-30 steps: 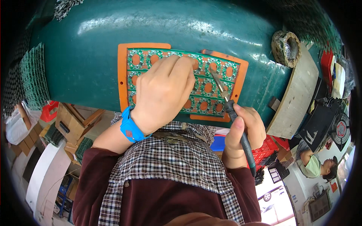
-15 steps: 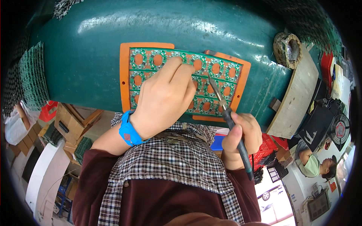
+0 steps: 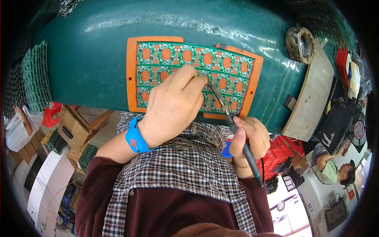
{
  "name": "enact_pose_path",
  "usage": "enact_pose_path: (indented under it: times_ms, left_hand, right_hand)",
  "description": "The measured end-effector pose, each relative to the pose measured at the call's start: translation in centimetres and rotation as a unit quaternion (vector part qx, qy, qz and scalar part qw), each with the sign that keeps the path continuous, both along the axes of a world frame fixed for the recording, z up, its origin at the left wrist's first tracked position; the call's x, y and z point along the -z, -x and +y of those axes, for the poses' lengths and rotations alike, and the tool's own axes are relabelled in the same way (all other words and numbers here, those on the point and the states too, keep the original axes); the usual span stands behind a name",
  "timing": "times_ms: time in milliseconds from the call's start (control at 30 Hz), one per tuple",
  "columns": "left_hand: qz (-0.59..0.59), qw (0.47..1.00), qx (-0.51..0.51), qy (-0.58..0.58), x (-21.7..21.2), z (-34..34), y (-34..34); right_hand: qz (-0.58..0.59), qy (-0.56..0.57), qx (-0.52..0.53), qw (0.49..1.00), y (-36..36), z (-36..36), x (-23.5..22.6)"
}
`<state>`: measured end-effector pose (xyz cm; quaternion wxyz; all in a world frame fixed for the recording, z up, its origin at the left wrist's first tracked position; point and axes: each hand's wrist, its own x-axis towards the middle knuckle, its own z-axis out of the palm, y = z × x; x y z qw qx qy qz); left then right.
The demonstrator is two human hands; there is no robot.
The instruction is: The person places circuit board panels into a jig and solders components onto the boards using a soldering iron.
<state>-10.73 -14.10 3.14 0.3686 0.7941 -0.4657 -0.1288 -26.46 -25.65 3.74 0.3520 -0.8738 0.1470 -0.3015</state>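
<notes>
A green circuit board panel (image 3: 195, 65) with rows of round cutouts lies in an orange fixture frame (image 3: 131, 91) on the green table. My left hand (image 3: 173, 98), a blue band on its wrist, reaches over the panel's lower middle and covers several units. Its thumb and fingers are pinched together at the middle row; what they hold, if anything, is hidden. A soldering iron (image 3: 245, 148) is gripped like a pen in my right hand (image 3: 252, 136), near the panel's lower right corner. The iron's tip meets the panel's middle row, close beside my left fingertips.
On the right stand a rough, hollow holder (image 3: 302, 43) and a pale board (image 3: 310, 102). Stacked green mesh-like panels (image 3: 35, 77) are at the far left. Red crates (image 3: 276, 152) sit below the table's right end. Another person (image 3: 335, 172) is at the far right.
My left fingertips have shifted from the top row of the panel to the middle row. The iron's tip has moved left and toward me, closer to those fingertips.
</notes>
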Motion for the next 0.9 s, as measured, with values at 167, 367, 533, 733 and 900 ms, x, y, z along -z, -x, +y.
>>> enact_pose_path:
  times_ms: [167, 367, 533, 733, 900]
  left_hand:
    - [0.026, 1.000, -0.010, -0.012, -0.2, 1.7, 1.3]
    - [0.029, 1.000, -0.003, -0.003, 0.5, 1.7, 2.2]
    - [0.002, 1.000, 0.015, -0.024, 0.5, 1.7, 2.1]
    - [0.026, 0.999, -0.020, 0.007, 0.7, 2.4, 2.0]
    - [0.015, 1.000, -0.016, 0.000, 1.4, 2.4, 2.2]
  right_hand:
    - [-0.035, -0.001, 0.012, 0.999, 1.7, 0.3, 0.0]
    - [-0.028, -0.003, -0.017, 0.999, 1.9, 0.8, 0.9]
    - [-0.021, -0.001, -0.012, 1.000, 2.1, 1.2, 1.1]
    - [-0.025, -0.003, -0.006, 1.000, 2.7, 1.4, 1.1]
    - [-0.024, 0.010, -0.009, 1.000, 1.9, 1.4, 1.8]
